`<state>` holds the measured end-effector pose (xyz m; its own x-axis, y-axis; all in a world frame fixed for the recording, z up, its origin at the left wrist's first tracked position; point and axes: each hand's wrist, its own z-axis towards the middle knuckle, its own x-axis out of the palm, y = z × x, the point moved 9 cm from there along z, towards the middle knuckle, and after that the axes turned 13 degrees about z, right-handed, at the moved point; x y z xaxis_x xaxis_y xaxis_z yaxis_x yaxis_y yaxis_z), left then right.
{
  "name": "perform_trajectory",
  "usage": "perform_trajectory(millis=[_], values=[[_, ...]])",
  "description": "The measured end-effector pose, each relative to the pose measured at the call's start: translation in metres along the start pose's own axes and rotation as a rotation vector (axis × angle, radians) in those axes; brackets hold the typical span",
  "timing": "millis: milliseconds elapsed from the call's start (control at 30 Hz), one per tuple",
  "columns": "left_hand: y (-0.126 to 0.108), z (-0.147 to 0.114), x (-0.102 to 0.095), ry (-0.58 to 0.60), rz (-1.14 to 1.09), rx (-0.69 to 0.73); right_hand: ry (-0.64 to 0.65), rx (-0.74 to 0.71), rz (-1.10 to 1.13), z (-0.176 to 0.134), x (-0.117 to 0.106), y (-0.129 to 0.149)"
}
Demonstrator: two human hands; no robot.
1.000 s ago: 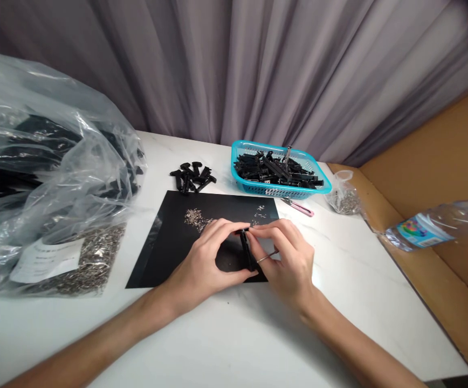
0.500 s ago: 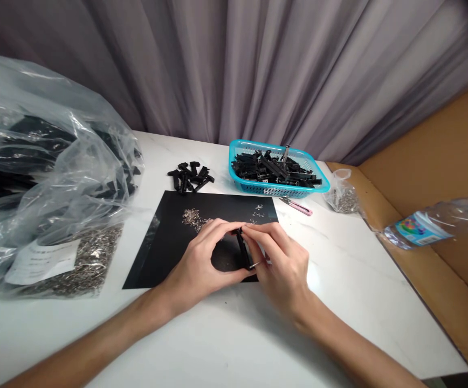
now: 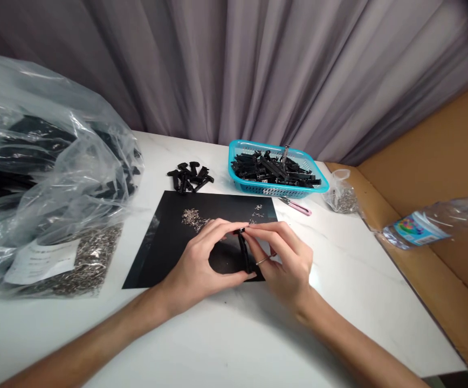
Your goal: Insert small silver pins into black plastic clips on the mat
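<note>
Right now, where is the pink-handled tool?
In the head view, the pink-handled tool lies right of centre, on the table in front of the blue basket, beside the black mat.

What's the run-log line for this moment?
left hand: holds black part; right hand: fingers at its upper end; below: black mat; beyond: blue basket

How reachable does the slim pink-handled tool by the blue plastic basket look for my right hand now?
Probably yes: the pink-handled tool lies in plain view beyond the right hand, nothing visible between. That hand is at the narrow black plastic part, so would likely leave it first.
</note>
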<state>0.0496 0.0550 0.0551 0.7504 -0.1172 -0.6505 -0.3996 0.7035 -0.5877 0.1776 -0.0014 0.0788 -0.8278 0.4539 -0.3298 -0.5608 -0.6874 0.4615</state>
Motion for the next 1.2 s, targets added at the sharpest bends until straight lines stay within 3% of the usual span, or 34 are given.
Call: perform_trajectory(millis=[333, 567, 667, 833, 1033, 1200], values=[[0.013, 0.001, -0.001, 0.042, -0.088, -0.025, 0.111, -0.015, 0.178, 0.0, 0.014, -0.007], [0.014, 0.003, -0.003, 0.058, -0.075, -0.05, 0.233, 0.049, 0.185, 0.003, 0.017, -0.013], [0.019, 0.005, -0.003, 0.093, -0.078, -0.091, 0.312, 0.142, 0.218, 0.007, 0.014, -0.019], [0.028, 0.006, -0.002, 0.154, -0.08, -0.147, 0.329, 0.389, 0.202, 0.012, 0.0, -0.042], [0.035, 0.005, 0.001, 0.22, -0.029, -0.159, 0.396, 0.485, 0.12, 0.004, 0.003, -0.065], [0.033, 0.005, 0.003, 0.229, 0.026, -0.122, 0.365, 0.711, 0.495, -0.005, 0.014, -0.075]])
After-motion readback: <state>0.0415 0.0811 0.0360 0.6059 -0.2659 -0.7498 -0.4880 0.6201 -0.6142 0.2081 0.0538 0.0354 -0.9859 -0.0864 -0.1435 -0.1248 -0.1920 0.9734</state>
